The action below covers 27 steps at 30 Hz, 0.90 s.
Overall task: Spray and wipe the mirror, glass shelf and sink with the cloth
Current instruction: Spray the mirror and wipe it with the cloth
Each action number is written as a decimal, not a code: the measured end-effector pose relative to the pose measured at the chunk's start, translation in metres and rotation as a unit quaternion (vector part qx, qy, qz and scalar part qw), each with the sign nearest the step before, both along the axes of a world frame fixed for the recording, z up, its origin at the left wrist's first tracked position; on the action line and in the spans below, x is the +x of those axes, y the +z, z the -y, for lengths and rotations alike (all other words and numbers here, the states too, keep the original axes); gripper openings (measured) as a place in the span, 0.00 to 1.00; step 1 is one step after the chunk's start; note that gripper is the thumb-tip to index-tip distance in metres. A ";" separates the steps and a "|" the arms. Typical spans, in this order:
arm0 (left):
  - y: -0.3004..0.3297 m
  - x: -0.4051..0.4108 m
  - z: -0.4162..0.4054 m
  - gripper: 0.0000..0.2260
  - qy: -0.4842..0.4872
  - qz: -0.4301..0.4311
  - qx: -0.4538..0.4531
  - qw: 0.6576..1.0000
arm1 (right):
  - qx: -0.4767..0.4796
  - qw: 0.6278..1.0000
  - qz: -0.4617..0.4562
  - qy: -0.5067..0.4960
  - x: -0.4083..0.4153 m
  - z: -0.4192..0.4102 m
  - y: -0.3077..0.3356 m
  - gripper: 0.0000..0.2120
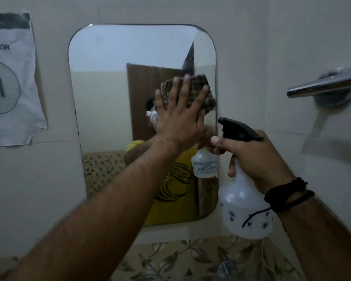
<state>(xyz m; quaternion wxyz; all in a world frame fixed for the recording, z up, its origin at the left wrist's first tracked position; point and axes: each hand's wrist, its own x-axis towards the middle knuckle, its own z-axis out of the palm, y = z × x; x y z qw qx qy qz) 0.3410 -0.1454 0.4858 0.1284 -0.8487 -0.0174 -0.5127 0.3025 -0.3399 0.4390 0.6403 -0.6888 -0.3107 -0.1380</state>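
Note:
A rounded rectangular mirror (109,82) hangs on the pale wall straight ahead. My left hand (180,114) lies flat with fingers spread, pressing a brown checked cloth (203,92) against the mirror's right middle part. My right hand (249,157) grips the neck of a translucent white spray bottle (243,211) with a black trigger head, held upright just off the mirror's lower right edge, nozzle pointing left. The bottle and my arms are reflected in the mirror. The glass shelf and sink are out of sight.
A chrome bar fitting (322,86) sticks out from the wall at the upper right. A crumpled paper notice (10,78) is stuck on the wall at the left. Leaf-patterned tiles (180,258) run along below the mirror.

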 end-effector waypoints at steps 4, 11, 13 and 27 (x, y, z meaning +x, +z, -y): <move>-0.066 -0.001 0.000 0.28 -0.009 -0.029 0.056 0.998 | -0.003 1.000 -0.005 -0.004 0.002 0.001 -0.003 0.09; 0.018 0.000 -0.002 0.28 0.005 -0.043 0.063 0.997 | 0.011 1.000 0.021 -0.007 -0.002 0.007 0.009 0.10; 0.053 0.003 0.001 0.27 0.000 -0.034 0.050 0.998 | 0.009 1.000 0.025 -0.007 -0.003 0.009 0.008 0.09; 0.106 0.008 0.014 0.27 -0.017 -0.016 0.029 0.999 | 0.010 1.000 -0.017 -0.008 0.003 0.007 -0.005 0.07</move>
